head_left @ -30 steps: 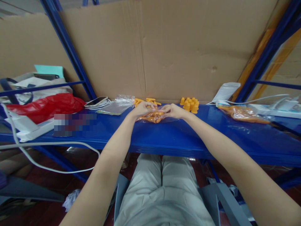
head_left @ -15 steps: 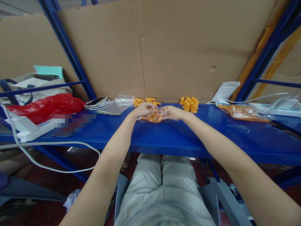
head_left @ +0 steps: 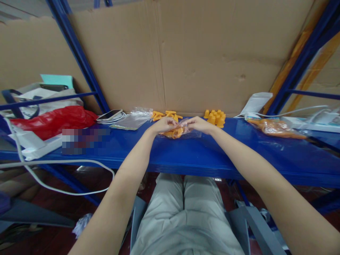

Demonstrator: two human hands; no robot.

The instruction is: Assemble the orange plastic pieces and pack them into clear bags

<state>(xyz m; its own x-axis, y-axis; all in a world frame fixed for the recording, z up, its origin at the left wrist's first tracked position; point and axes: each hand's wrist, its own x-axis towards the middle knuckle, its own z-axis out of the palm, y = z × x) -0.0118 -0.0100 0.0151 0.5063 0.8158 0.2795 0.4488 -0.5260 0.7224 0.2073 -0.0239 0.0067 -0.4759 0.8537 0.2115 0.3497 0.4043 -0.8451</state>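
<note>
A clear plastic bag (head_left: 177,133) of orange plastic parts lies on the blue shelf top (head_left: 186,152) in front of me. My left hand (head_left: 165,125) has its fingers closed on the bag's left side. From the other side, my right hand (head_left: 198,124) pinches the bag's film, fingers pointing inward. Just behind the bag are several loose orange T-shaped parts (head_left: 170,114). A cluster of orange cup-shaped pieces (head_left: 216,118) stands right of my right hand, near the cardboard.
Flat clear bags (head_left: 130,120), a phone (head_left: 113,114) on a coiled white cable and a red plastic bag (head_left: 58,120) lie to the left. Another bag of orange parts (head_left: 275,127) is at right, beside a power strip (head_left: 313,124). A cardboard sheet (head_left: 196,53) rises behind.
My right hand has lifted slightly and drawn the film up, so more of the bag shows between my hands. The view has shifted a little.
</note>
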